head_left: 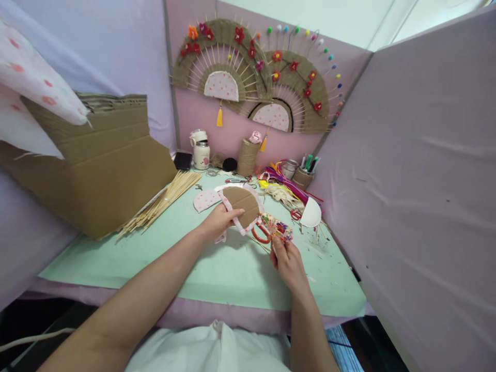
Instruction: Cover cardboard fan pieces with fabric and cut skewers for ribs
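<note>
My left hand (220, 221) grips a half-round cardboard piece (245, 202) by its left edge, thumb on top. Pink-dotted white fabric is folded over the rim of that piece. My right hand (285, 257) is closed round the handle of a floral-patterned glue gun (277, 227). Its front end is close to the right edge of the cardboard; whether it touches cannot be made out. Red-handled scissors (260, 233) lie on the table beneath, between my hands. A second dotted fabric-covered piece (206, 200) lies left of the cardboard.
Thin wooden sticks (165, 200) are bundled at left beside a large cardboard sheet (93, 170). At right lie a white half-disc (311, 213) and purple pipe cleaners (284, 181). A bottle (201, 155) and twine spool (248, 157) stand behind. Decorated fans (228, 39) hang on the back wall.
</note>
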`<state>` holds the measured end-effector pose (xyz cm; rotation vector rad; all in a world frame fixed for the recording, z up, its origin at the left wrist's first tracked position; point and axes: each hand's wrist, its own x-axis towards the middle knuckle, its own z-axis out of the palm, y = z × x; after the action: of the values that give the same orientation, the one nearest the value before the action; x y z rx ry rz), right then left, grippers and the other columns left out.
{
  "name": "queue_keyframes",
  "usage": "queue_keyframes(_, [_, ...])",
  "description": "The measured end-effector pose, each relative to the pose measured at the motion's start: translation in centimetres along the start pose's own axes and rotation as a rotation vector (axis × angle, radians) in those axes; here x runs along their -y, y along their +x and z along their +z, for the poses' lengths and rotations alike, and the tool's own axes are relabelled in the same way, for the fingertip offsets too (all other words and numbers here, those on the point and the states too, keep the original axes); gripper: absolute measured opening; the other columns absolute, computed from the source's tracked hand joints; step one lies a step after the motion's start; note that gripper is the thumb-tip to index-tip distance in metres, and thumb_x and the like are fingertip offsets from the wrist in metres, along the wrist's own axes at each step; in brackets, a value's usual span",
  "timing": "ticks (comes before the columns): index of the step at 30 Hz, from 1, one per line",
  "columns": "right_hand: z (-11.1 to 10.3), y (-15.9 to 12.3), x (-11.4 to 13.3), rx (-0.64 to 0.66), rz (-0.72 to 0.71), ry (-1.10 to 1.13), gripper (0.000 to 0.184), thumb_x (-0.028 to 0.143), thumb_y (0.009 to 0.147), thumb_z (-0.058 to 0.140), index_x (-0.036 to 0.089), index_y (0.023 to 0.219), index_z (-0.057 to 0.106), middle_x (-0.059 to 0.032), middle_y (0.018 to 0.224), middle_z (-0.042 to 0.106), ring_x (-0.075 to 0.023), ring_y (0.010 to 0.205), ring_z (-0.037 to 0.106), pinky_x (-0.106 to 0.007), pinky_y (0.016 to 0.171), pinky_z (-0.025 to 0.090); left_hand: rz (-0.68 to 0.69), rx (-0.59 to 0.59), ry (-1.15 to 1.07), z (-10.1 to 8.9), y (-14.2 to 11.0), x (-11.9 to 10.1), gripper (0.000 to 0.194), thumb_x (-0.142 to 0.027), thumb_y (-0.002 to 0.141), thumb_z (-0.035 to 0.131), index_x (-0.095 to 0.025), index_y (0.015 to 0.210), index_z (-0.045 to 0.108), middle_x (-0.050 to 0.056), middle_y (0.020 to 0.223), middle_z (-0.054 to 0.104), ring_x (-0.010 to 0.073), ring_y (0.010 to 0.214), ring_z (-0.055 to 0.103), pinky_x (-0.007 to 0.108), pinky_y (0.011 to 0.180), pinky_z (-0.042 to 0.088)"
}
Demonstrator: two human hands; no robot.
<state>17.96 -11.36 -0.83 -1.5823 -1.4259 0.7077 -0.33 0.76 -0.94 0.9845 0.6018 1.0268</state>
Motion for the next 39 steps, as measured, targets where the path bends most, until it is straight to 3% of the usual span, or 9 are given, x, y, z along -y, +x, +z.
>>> queue_keyframes(15, [0.07,0.05,-0.14,-0.013,-0.014,0.008,0.053,0.060,0.088,0.032,0.024,0.051,0.041,0.0018,0.041,0.041,-0.0151,0.046,0.043,-0.028,0.052,0.033,-0.033,-0.026,0.165,0.58,-0.42,-0.48,0.051,-0.027,0.063,0.078,-0.015,0.110,0.063,0.012,0.115,0.067,0.0291,0.109,0.061,0.047,0.094,0.048])
queue_keyframes(39, [-0.05,0.04,0.11,-0.030,-0.002,-0.015,0.056,0.060,0.088,0.033,0.023,0.046,0.040,0.0015,0.040,0.041,-0.0142,0.047,0.044,-0.028,0.055,0.034,0.046,0.103,0.442,0.55,-0.66,-0.68,0.045,-0.032,0.072,0.068,-0.013,0.112,0.064,0.011,0.118,0.067,0.0273,0.112,0.059,0.042,0.099,0.045])
